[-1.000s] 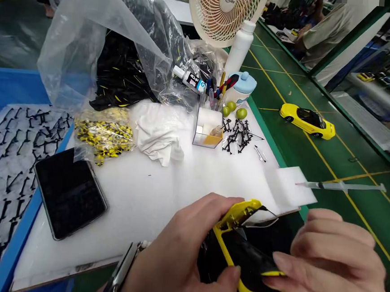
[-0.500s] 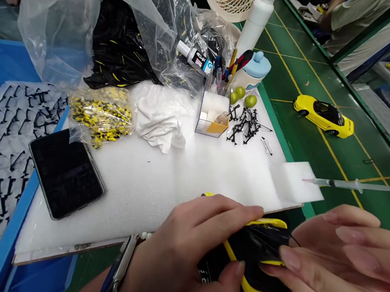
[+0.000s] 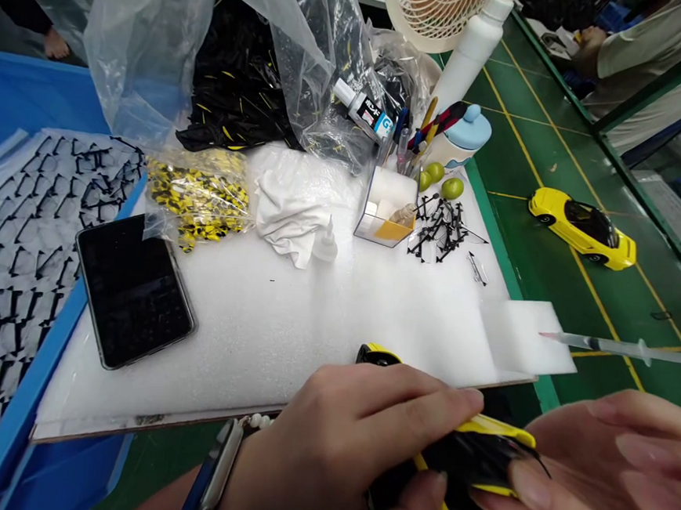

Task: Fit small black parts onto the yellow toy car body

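My left hand (image 3: 337,443) grasps the car (image 3: 454,459), lower right of frame; my right hand (image 3: 599,484) pinches its yellow-edged black piece (image 3: 496,489), other fingers loose. Compared with a second ago, the car is turned, its far end now showing past my left knuckles, and my right fingers are uncurled. Judging by the pinch, work on that piece continues. My left hand hides the car's middle. Syringe (image 3: 616,347) at right, near my right hand; black parts (image 3: 443,233) upper right, phone (image 3: 134,290) left.
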`<control>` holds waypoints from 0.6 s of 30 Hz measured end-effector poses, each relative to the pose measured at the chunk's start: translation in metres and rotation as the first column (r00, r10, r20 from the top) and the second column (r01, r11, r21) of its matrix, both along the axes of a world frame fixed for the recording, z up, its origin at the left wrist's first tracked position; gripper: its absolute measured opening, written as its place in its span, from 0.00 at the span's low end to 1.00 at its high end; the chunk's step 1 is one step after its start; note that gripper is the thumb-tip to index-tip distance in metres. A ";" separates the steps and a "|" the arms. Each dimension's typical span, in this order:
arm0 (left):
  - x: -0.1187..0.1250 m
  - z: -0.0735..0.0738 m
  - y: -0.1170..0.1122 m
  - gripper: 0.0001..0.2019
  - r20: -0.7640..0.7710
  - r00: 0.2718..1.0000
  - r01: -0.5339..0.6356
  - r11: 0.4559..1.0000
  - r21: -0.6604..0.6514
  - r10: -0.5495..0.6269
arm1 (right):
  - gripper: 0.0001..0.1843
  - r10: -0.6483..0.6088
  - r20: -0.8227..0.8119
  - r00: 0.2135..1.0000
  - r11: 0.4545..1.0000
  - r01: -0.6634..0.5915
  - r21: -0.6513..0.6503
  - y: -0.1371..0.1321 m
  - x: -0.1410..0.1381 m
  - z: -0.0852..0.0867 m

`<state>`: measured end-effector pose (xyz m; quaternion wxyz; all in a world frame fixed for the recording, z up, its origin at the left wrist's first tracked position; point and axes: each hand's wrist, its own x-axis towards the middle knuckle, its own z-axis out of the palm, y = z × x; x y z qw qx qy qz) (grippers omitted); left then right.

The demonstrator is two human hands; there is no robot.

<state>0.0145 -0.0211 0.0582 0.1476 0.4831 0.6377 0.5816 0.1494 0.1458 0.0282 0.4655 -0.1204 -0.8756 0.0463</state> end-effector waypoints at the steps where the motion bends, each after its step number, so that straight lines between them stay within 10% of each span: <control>1: 0.001 0.000 -0.001 0.19 0.005 1.000 -0.007 1.000 0.006 0.007 | 0.08 -0.014 0.081 0.997 1.000 0.014 0.003 -0.001 0.003 0.001; 14: -0.001 -0.002 -0.003 0.17 -0.007 1.000 -0.002 0.999 0.051 0.003 | 0.16 0.025 0.121 0.992 0.999 -0.028 0.022 -0.008 -0.011 0.035; 18: 0.000 -0.002 -0.004 0.18 0.007 1.000 0.010 0.997 0.071 -0.010 | 0.05 0.091 0.198 0.976 0.994 -0.101 0.039 0.007 0.009 0.029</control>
